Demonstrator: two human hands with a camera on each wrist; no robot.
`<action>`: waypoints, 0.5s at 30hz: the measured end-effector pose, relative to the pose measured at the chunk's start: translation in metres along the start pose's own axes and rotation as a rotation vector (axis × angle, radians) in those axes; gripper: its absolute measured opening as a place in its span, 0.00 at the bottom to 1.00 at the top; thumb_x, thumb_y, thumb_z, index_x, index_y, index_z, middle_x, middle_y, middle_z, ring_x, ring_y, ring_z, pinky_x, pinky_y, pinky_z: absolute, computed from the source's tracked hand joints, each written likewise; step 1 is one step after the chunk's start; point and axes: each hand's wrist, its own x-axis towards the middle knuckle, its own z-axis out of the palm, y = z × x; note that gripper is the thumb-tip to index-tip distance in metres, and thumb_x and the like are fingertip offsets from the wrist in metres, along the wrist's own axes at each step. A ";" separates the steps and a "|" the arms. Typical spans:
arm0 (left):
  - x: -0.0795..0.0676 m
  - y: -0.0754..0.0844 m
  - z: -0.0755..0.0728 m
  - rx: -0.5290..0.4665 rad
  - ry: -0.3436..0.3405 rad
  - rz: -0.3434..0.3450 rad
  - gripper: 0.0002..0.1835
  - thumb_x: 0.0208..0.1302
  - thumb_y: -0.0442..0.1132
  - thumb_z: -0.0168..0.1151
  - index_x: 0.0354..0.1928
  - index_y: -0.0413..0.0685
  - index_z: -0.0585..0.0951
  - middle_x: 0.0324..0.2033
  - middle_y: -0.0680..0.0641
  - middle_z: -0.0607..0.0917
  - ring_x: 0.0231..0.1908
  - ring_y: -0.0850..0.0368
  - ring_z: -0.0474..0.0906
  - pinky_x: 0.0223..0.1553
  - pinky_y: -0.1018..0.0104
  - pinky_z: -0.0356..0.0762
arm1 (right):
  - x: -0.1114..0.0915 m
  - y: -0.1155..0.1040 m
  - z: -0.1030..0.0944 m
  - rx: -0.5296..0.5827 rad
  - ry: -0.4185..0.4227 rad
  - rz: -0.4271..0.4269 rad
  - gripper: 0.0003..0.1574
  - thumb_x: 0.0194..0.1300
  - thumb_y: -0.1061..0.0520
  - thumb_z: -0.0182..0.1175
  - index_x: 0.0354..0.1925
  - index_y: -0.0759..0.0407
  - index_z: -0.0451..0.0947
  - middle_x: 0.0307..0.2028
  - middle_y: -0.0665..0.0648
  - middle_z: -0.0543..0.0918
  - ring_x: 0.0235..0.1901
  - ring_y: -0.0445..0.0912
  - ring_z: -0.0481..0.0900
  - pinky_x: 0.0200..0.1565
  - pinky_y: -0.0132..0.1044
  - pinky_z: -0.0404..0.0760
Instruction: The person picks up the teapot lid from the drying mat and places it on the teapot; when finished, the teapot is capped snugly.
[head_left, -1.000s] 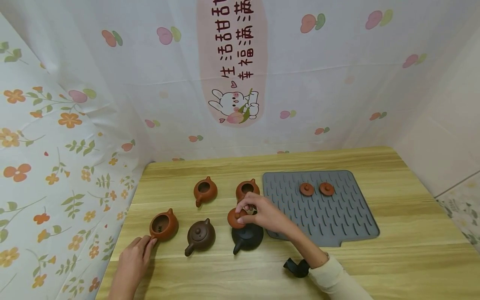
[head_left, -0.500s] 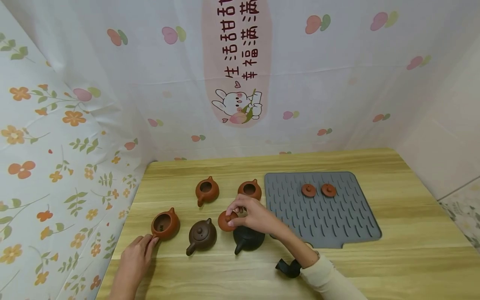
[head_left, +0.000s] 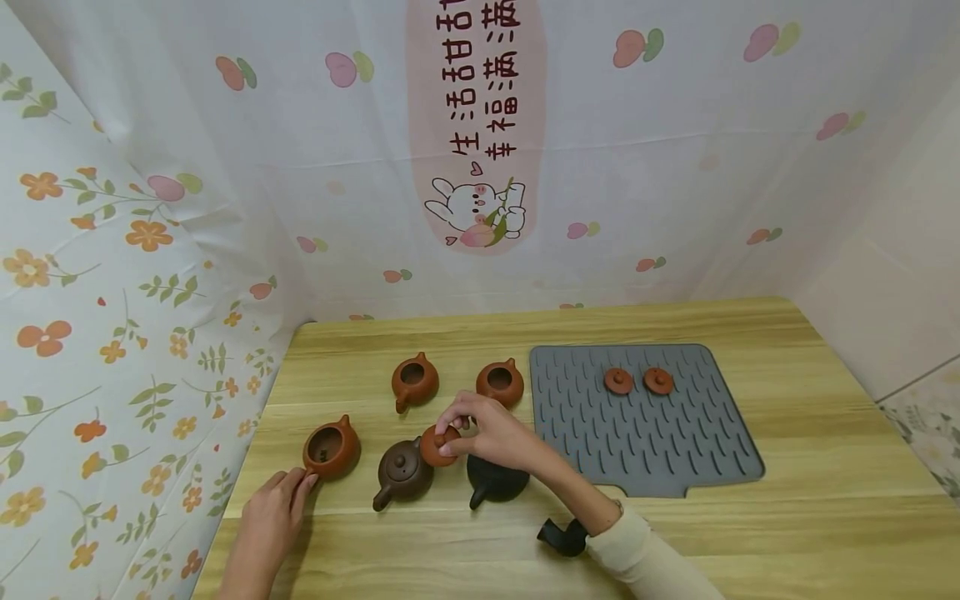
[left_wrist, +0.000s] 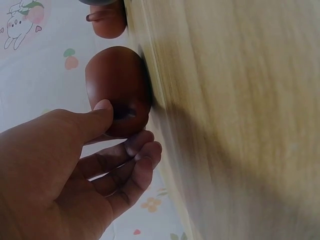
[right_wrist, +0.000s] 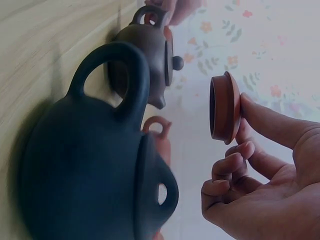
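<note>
At the left, an orange-brown clay teapot (head_left: 332, 448) stands lidless on the table, its open mouth facing up. My left hand (head_left: 272, 510) pinches its handle, thumb (left_wrist: 104, 111) on one side and fingers beneath. My right hand (head_left: 491, 429) holds a matching teapot lid (head_left: 435, 450) by its knob, in the air. From the head view this lid overlaps the edge of a dark brown lidded teapot (head_left: 405, 473). Under the right wrist sits a black lidded teapot (head_left: 495, 479), partly covered by the hand; the right wrist view shows its looped handle (right_wrist: 107, 55).
Two more lidless clay teapots, one to the left (head_left: 415, 380) and one to the right (head_left: 500, 380), stand farther back. A grey ridged mat (head_left: 645, 433) bears two clay lids (head_left: 618, 381). A black curved object (head_left: 562, 537) lies by the right forearm. Patterned cloth (head_left: 337, 183) hangs behind the table.
My right hand has carried the lid leftward, from over the black teapot to beside the dark brown one. The left hand stays on the handle. The head view has shifted slightly.
</note>
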 end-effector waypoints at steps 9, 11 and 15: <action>-0.001 -0.001 -0.001 0.003 0.001 -0.012 0.06 0.69 0.32 0.76 0.38 0.45 0.85 0.26 0.49 0.82 0.26 0.49 0.84 0.24 0.51 0.79 | 0.016 -0.010 0.017 0.024 -0.021 0.002 0.08 0.68 0.60 0.78 0.43 0.56 0.89 0.41 0.47 0.79 0.43 0.38 0.72 0.49 0.33 0.73; -0.001 -0.001 0.000 0.004 0.002 -0.009 0.06 0.69 0.32 0.76 0.38 0.45 0.85 0.26 0.49 0.82 0.26 0.49 0.84 0.24 0.51 0.79 | 0.019 -0.011 0.020 0.019 -0.032 -0.007 0.08 0.68 0.59 0.78 0.44 0.56 0.89 0.41 0.47 0.79 0.42 0.38 0.72 0.49 0.33 0.73; -0.001 -0.002 0.002 0.002 0.004 -0.002 0.06 0.69 0.32 0.76 0.38 0.45 0.86 0.26 0.49 0.82 0.26 0.50 0.84 0.24 0.51 0.80 | 0.022 -0.013 0.024 0.007 -0.047 -0.019 0.08 0.68 0.59 0.79 0.44 0.57 0.89 0.40 0.48 0.78 0.41 0.38 0.71 0.49 0.33 0.74</action>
